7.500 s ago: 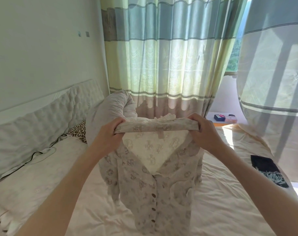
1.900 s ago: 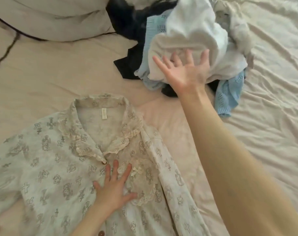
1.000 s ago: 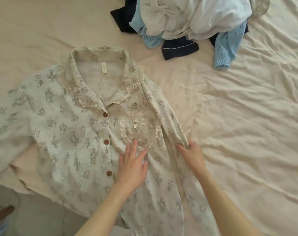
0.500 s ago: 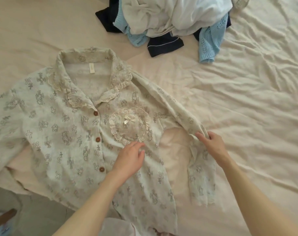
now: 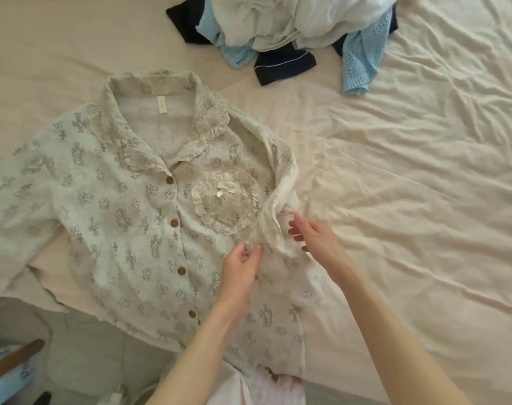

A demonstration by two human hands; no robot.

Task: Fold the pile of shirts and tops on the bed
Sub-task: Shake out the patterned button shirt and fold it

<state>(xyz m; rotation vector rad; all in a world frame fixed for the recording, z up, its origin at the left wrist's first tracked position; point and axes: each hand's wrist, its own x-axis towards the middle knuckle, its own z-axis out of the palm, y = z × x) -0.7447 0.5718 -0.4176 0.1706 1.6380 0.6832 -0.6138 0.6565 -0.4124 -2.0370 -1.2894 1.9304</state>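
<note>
Cream bed [image 5: 424,200]: printed shirt [image 5: 117,214] flat; left hand [image 5: 243,264], right hand [image 5: 313,238] pinch sleeve [image 5: 281,200], folding inward; next: lay sleeve flat across front

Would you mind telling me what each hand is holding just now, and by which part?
Both hold the cream printed button-up shirt by its folded-in sleeve: left hand pinches it; right hand curls around its edge.

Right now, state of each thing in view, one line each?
Printed shirt: spread face up on the bed, buttoned, one sleeve being folded in.
Sleeve: lifted over the chest.
Pile of tops: unfolded, heaped.
Left hand: pinching the sleeve fabric.
Right hand: fingers curled at the sleeve.
Bed sheet: wrinkled.
</note>
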